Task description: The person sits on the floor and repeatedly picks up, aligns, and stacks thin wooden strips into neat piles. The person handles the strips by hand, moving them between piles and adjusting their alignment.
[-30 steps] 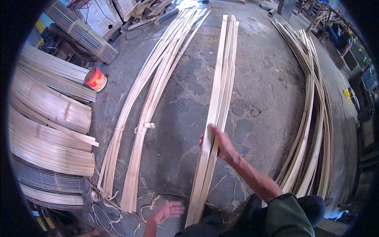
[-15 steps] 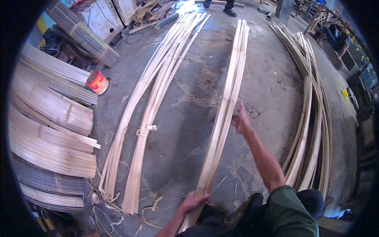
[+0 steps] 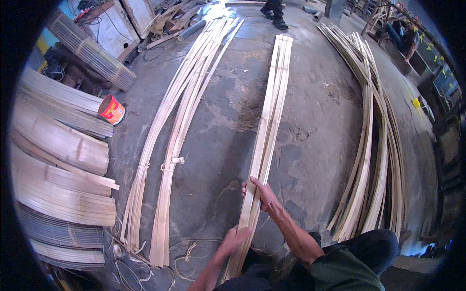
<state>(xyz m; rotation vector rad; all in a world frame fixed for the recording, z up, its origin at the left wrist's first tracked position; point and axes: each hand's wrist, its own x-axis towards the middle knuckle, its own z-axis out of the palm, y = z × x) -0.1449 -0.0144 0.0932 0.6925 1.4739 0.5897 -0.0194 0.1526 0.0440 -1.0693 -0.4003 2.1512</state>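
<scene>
A narrow bundle of long pale bamboo strips [image 3: 267, 109] runs from my lap away across the floor. My right hand [image 3: 262, 193] grips it partway along, thumb over the top and fingertips showing at its left side. Closer to me, my left hand [image 3: 236, 238] is wrapped round the same bundle near its near end; some of its fingers are hidden. To the left lie two more strip bundles, the left one [image 3: 154, 141] and the right one [image 3: 177, 133], each tied near its lower part. A looser pile of strips [image 3: 370, 126] curves along the floor on the right.
Stacked slatted bamboo panels [image 3: 63, 186] line the left side, beside a red and orange tub [image 3: 112, 110]. Loose ties [image 3: 189, 250] lie near the lower left. At the back are scrap wood [image 3: 174, 23] and a standing person's feet [image 3: 279, 23]; another person [image 3: 410, 43] is far right.
My right hand has come back toward me from beside the bundle and closed on it. My left hand has shifted slightly up the bundle. The view has shifted, and the far feet have moved.
</scene>
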